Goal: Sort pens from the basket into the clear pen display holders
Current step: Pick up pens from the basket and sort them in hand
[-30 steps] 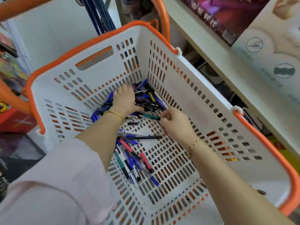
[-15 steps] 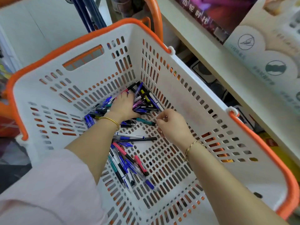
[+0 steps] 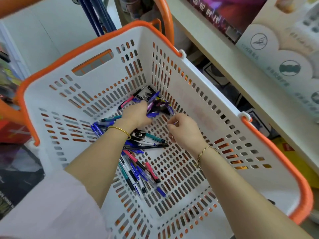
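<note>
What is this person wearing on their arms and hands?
No gloves. Behind the left hand sits a plain gold bangle, with a pale pink sleeve higher up. Behind the right hand is a gold chain bracelet; no sleeve shows.

Loose pens in slotted basket

L hand, flat on pens 1 s ago, now curls round a bunch & lifts it.
</note>
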Available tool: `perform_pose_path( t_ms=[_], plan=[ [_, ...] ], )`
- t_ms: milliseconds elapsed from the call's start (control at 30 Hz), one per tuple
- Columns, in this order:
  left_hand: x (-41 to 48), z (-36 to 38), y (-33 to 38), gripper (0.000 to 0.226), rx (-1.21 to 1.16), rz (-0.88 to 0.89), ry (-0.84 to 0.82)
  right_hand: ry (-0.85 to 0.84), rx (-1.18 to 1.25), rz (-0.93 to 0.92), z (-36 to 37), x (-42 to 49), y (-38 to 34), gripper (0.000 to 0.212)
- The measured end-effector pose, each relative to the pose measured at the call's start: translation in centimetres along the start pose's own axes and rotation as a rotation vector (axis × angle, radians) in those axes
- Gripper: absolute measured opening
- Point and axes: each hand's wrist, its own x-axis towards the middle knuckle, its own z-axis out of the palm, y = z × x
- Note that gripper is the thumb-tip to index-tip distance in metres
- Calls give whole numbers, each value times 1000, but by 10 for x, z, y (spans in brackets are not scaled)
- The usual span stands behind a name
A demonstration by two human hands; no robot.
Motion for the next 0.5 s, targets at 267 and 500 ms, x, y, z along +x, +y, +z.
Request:
perform_pose_path(
  t_ms=[267, 500],
  plan=[
    [-28, -35, -4, 15, -728, -47, -4, -11, -17, -55, -9, -17, -17, 12],
    [-87, -46, 17, 7, -1577, -462, -3, 6, -19, -107, -27, -40, -37, 14]
  ],
)
